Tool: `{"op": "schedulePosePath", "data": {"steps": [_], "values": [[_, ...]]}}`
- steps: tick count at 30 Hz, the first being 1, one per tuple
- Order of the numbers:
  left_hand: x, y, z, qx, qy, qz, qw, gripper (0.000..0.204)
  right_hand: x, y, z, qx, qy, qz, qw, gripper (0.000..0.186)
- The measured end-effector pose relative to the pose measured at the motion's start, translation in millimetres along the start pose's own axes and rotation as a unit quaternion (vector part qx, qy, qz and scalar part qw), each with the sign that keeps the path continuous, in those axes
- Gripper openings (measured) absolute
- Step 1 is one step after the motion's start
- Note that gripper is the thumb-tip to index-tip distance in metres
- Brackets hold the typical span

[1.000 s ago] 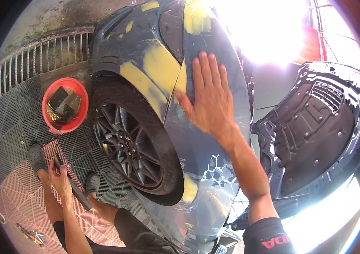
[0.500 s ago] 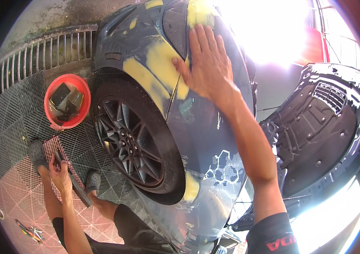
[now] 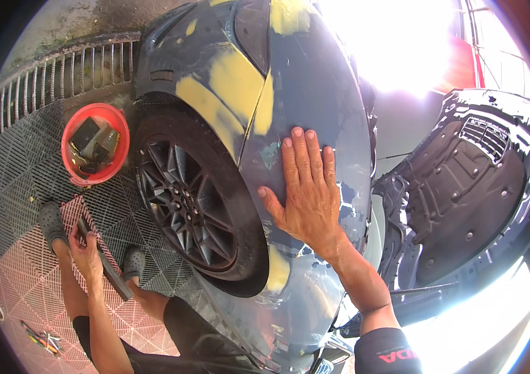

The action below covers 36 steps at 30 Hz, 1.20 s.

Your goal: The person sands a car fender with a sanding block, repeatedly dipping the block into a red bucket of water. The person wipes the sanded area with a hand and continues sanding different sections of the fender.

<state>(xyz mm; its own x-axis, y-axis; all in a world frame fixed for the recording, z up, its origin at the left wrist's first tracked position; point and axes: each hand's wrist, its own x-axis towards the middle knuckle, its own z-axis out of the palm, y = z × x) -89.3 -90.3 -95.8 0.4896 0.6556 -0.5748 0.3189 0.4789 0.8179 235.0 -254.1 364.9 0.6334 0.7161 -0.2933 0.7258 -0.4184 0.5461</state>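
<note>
One left hand (image 3: pixel 89 260) grips one dark bar (image 3: pixel 114 278) between thumb and fingers; the bar slants between the feet, over the grid floor (image 3: pixel 13 274); whether its lower end touches the right leg (image 3: pixel 150 302), cannot tell; one right hand (image 3: pixel 307 202) lies palm-down on the grey body panel (image 3: pixel 315 93), fingers extended, nothing grasped; the panel stands mid-view, just right of the wheel (image 3: pixel 187 212).

Step in hand, judged: feeling the panel's surface with the flat palm, bar out of use; next move, judged, calls for light, even pressure across grey areas and yellow edges, with the bar held clear of the bodywork.

Counts, left to right: slim tools (image 3: pixel 42 340), one small cluster on the floor, number too unclear to give; clogs (image 3: pixel 52 225), two; red bucket (image 3: pixel 98 180), one, containing at least two dark blocks (image 3: pixel 84 133); wheel, one; yellow patches (image 3: pixel 235 81), at least six, on the bodywork; dark bonnet panel (image 3: pixel 452 199), one, underside showing, well apart from the right hand.
</note>
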Motion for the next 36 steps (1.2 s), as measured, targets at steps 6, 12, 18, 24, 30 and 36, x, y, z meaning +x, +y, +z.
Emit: {"op": "schedulePosePath", "data": {"steps": [6,12,18,24,30,36], "values": [[0,20,9,-0.017,0.000,-0.036,0.999,0.055,101,26,-1,-0.039,0.066,-0.023,0.997,0.088],[0,27,12,0.014,-0.010,0.003,1.000,0.059,183,56,19,-0.086,0.133,-0.027,0.987,0.089],[-15,47,4,0.043,-0.023,-0.001,0.999,0.063,108,28,17,-0.045,0.106,-0.015,0.993,0.089],[-63,50,11,0.025,-0.014,-0.001,1.000,0.062,44,30,12,-0.022,0.095,-0.020,0.995,0.087],[-118,73,58,-0.031,-0.004,0.045,0.998,0.053,-32,33,4,0.007,0.066,-0.041,0.997,0.082],[-185,250,190,-0.098,-0.076,0.130,0.984,0.050,-83,74,-3,0.108,0.092,-0.067,0.988,0.069]]}}
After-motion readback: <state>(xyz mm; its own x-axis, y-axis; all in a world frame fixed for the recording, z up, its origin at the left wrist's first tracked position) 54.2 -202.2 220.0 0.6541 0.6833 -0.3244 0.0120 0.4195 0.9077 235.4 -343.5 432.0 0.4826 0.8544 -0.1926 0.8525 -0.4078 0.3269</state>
